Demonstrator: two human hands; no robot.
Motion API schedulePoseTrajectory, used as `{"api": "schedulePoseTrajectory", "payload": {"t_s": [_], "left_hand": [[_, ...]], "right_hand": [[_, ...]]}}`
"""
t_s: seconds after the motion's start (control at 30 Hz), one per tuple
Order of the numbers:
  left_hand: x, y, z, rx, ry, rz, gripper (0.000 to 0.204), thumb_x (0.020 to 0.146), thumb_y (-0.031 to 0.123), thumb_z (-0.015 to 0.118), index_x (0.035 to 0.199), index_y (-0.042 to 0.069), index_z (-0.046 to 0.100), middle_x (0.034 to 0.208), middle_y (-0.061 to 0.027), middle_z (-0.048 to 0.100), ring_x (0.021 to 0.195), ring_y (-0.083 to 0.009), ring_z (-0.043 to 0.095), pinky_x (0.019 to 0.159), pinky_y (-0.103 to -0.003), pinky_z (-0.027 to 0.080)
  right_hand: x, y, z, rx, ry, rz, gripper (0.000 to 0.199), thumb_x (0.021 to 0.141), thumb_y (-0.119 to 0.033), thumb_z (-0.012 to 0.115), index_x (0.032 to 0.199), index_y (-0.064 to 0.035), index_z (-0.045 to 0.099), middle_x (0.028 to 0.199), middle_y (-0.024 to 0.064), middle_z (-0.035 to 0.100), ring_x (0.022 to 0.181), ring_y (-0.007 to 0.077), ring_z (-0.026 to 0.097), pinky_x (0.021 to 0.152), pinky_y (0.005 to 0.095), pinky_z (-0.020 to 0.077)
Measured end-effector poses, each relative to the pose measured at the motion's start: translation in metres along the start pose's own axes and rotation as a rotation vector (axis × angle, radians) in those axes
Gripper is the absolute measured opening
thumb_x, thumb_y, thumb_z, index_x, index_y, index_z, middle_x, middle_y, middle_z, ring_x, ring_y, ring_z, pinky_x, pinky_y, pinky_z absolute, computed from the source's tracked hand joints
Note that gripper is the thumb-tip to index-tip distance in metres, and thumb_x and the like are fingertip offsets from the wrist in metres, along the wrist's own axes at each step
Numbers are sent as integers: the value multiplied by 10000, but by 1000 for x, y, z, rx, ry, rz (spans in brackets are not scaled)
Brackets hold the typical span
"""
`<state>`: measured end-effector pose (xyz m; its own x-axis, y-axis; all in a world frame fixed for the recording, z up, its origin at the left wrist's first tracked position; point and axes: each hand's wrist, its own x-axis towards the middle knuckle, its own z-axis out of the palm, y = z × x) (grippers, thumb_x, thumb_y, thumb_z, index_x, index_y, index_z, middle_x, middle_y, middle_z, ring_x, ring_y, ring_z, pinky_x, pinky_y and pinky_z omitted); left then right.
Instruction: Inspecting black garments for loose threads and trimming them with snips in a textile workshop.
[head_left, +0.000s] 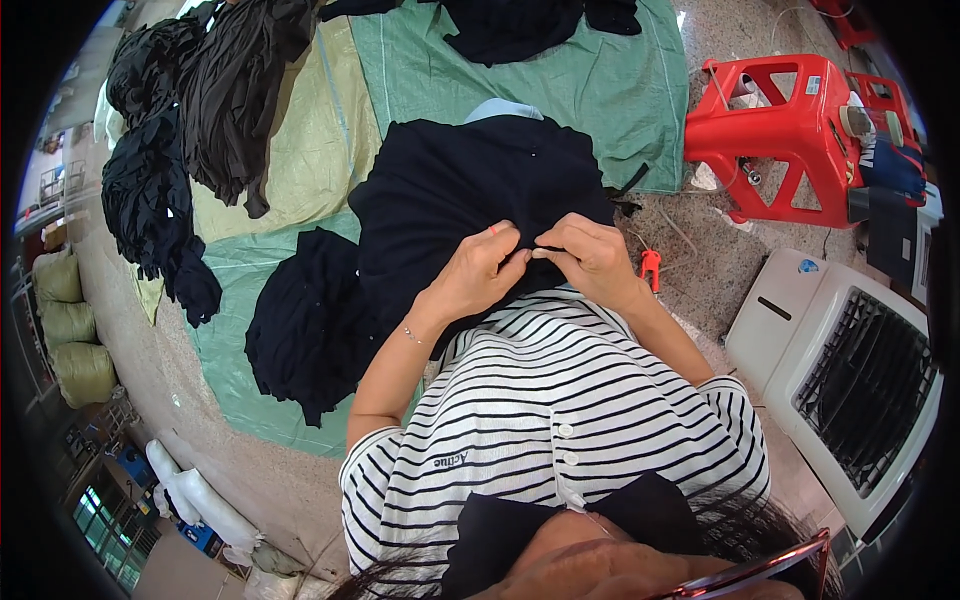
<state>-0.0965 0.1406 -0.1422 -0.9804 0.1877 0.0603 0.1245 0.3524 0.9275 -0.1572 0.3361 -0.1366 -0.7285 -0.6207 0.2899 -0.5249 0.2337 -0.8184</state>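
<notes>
Across my lap lies a dark navy garment (470, 170), spread out and gathered into folds toward my fingers. My left hand (478, 268) pinches the cloth between thumb and forefinger. Right beside it, almost touching, my right hand (590, 258) pinches the same cloth with its thumb and forefinger. Whether anything small sits between the fingertips cannot be made out. A small pale blue patch (503, 108) shows beyond the garment's far edge. To the left, another bunched navy garment (312, 325) rests on a green sheet (235, 370).
Piles of dark clothes (240, 95) lie at the far left, and another dark garment (515, 28) at the top. A red plastic stool (770, 135) stands at the right, above a white air cooler (840, 370). A small red-handled tool (650, 270) is on the floor.
</notes>
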Motion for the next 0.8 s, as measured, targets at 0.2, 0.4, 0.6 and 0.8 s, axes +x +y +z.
{"api": "schedulePoseTrajectory", "payload": {"t_s": [0.2,0.4,0.6,0.8], "left_hand": [[-4,5,5,3,106,16,286,801,-59,644,705,-13,379,651,-106,336,541,-231,338,494,-368,298],[-8,1,19,-228,194,-150,195,856,-17,635,718,-17,498,651,6,471,589,-90,395,525,-276,322],[-4,-3,25,-613,456,-461,371,891,66,716,630,47,452,648,129,363,614,2,304,488,-231,248],[-7,38,-25,222,383,54,1004,557,506,909,1354,46,508,1333,-147,543,1240,-329,492,1031,-416,393]], "right_hand": [[1,2,-1,120,-38,116,129,775,3,775,869,-1,685,764,76,628,649,176,603,567,274,456],[-6,12,17,513,-40,549,167,930,-143,695,873,13,684,767,-8,643,740,40,535,675,229,443],[7,7,24,549,11,550,273,907,-226,734,1073,-27,648,778,-21,567,716,40,474,652,225,410],[20,-23,-11,148,-511,262,329,799,-190,767,1017,33,664,906,220,680,854,415,675,749,414,530]]}}
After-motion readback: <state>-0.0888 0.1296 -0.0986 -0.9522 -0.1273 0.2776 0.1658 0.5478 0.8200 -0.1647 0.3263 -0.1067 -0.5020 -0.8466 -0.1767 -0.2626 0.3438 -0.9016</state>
